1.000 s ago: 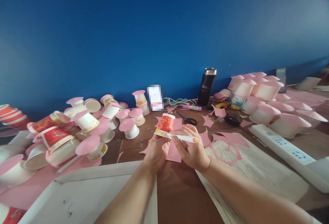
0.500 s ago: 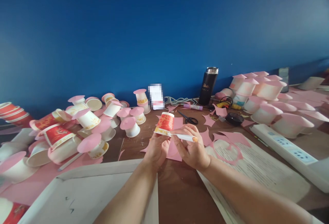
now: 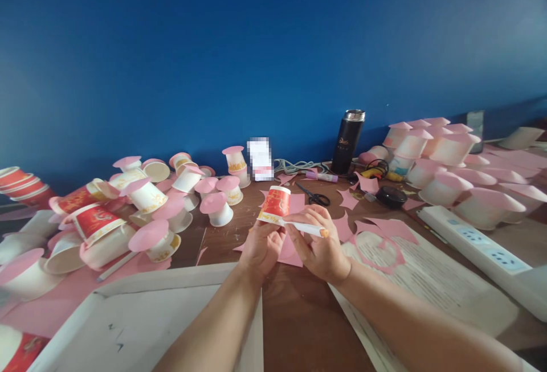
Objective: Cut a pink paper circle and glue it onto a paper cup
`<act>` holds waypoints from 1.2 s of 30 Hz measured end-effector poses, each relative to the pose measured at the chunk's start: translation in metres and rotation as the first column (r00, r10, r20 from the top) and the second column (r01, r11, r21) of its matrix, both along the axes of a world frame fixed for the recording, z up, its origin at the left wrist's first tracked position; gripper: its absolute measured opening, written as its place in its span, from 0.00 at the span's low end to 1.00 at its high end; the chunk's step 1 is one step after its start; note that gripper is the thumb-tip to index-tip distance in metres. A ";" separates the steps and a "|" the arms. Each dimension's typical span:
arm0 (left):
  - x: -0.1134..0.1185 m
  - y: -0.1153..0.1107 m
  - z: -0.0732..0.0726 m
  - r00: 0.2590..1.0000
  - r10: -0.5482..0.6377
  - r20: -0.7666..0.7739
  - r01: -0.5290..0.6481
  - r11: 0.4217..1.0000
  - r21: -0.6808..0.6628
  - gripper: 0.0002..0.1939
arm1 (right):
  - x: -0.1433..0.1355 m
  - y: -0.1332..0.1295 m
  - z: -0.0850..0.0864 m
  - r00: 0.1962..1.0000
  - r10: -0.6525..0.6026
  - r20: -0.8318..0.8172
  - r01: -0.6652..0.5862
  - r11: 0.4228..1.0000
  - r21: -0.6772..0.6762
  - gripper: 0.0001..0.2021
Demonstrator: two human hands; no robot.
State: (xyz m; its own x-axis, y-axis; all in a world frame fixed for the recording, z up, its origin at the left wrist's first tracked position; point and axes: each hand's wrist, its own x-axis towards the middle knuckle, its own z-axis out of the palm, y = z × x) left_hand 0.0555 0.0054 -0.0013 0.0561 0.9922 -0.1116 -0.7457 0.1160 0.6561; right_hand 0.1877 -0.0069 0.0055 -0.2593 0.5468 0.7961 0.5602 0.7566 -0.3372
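At left, pink-topped paper cups [image 3: 147,197] are massed. At center, a red-and-gold paper cup [image 3: 276,204], base up and slightly tilted, is gripped near its rim by the left hand [image 3: 261,250]. A white pen [image 3: 305,228] is pinched by the right hand [image 3: 323,248], its tip held at the cup's lower edge. Virtually nothing has been altered since a second ago, suggesting rim work still under way.
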 end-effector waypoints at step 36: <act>-0.002 0.003 -0.002 0.987 0.049 0.151 -0.034 0.994 -0.105 0.23 | -0.001 0.000 0.003 0.999 -0.027 -0.022 0.028 0.999 0.038 0.08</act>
State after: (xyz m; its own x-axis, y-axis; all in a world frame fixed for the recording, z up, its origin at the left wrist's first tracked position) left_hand 0.0532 0.0085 -0.0037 0.0395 0.9779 -0.2054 -0.8420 0.1432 0.5201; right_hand 0.1871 -0.0065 0.0084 -0.2272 0.5227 0.8217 0.5739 0.7536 -0.3206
